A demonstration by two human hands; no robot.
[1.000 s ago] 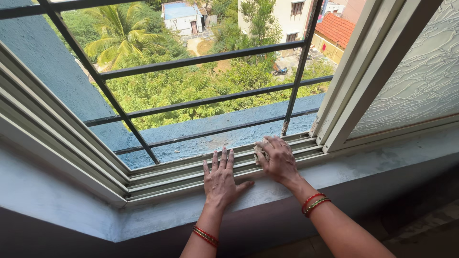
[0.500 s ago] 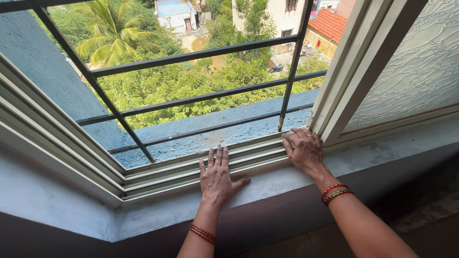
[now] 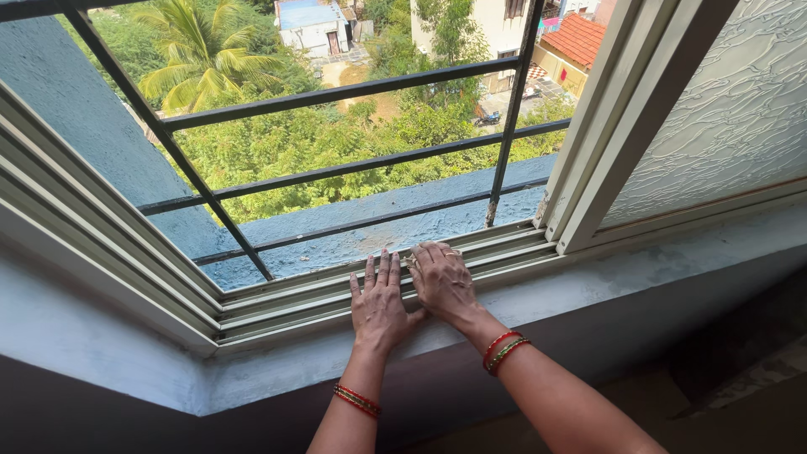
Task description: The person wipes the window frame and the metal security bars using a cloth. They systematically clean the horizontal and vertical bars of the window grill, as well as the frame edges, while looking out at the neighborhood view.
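Before you stands a wide open window with a pale cream metal sliding frame (image 3: pixel 109 252), its channels running down the left side and across the bottom. Black iron grille bars (image 3: pixel 336 92) cross the opening, and through them you see green treetops, a palm and a few roofs far below. To your right the frosted, textured glass pane (image 3: pixel 731 109) sits in its cream sash, pushed to that side. Outside, under the bars, runs a rough blue-painted concrete ledge (image 3: pixel 378 231). Nearer you, a pale, dusty sill (image 3: pixel 639 265) stretches along the wall beneath the frame.

The cream bottom track (image 3: pixel 286 307), with its parallel ridges and grooves, lies between the ledge and the sill, and both your hands rest on it near the middle of the opening.

Your left hand (image 3: pixel 379 304) lies flat, palm down, fingers straight and held close together across the ridges, thumb angled out towards your right hand; it grips nothing. Your right hand (image 3: pixel 443 280) sits just beside it, touching it at the thumb, with fingers curled down over the ridges. A small, pale wad of cloth (image 3: pixel 412 261) peeks out at its fingertips, pressed into the track; you cannot see how much of it lies under the palm.

Red and green bangles (image 3: pixel 503 349) ring your right wrist, and red bangles (image 3: pixel 358 400) your left.
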